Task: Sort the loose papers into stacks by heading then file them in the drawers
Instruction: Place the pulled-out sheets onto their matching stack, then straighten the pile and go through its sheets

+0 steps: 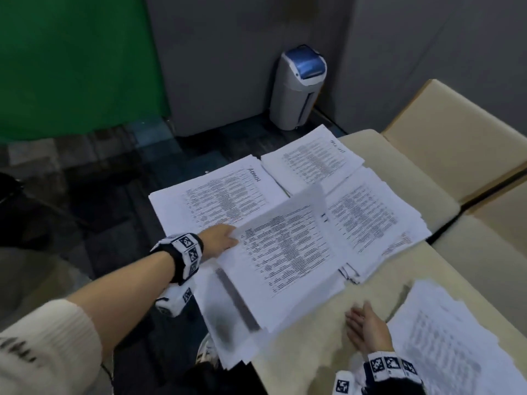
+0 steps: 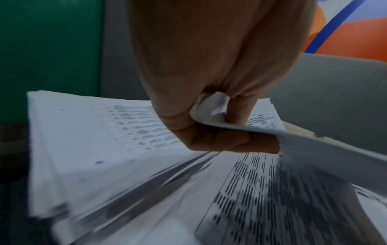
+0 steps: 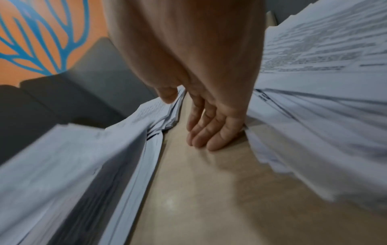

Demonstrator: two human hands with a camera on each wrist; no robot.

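Several stacks of printed white papers lie on a beige table (image 1: 313,346). My left hand (image 1: 221,238) pinches the edge of a printed sheet (image 1: 285,246) and holds it lifted over the near left stack (image 1: 228,315); the left wrist view shows the sheet (image 2: 314,140) curled between thumb and fingers. Behind it lie a far left stack (image 1: 216,192), a far middle stack (image 1: 313,158) and a right stack (image 1: 370,215). My right hand (image 1: 366,329) rests flat and empty on the bare table, its fingers (image 3: 209,132) straight, beside a loose pile (image 1: 445,337) at the near right.
A white bin with a blue lid (image 1: 299,86) stands on the floor by the grey wall. A second beige table (image 1: 445,132) adjoins at the right. A green panel (image 1: 71,64) fills the far left. Dark floor lies left of the table.
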